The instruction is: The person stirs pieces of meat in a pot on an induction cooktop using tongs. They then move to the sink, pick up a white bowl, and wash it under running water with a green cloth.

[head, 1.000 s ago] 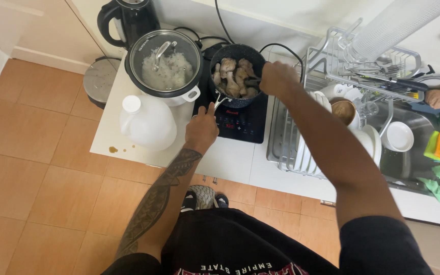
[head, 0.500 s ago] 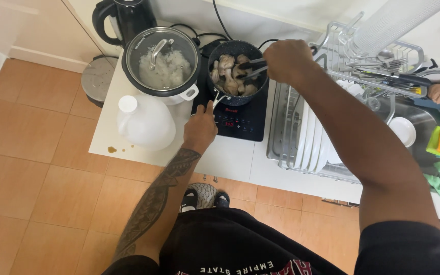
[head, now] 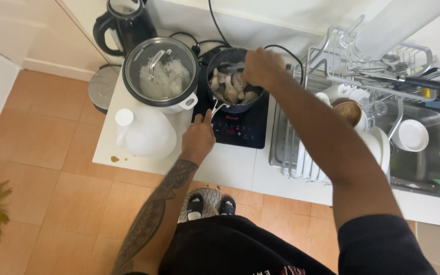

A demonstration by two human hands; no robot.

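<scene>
Here, left hand [head: 198, 138] in closed grip on pan handle [head: 216, 108], right hand [head: 262, 67] clasping spoon [head: 229, 67] above pan [head: 232, 82].

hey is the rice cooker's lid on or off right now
On. A glass lid with a metal handle covers the rice cooker; white rice shows through it.

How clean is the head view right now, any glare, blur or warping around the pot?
Head view: even, soft daylight, no hard shadows; the white counter is bright but not blown out. The pot and right hand over it are slightly soft; the left hand is sharper. Wide-angle warping bends the dish rack and frame edges.
</scene>
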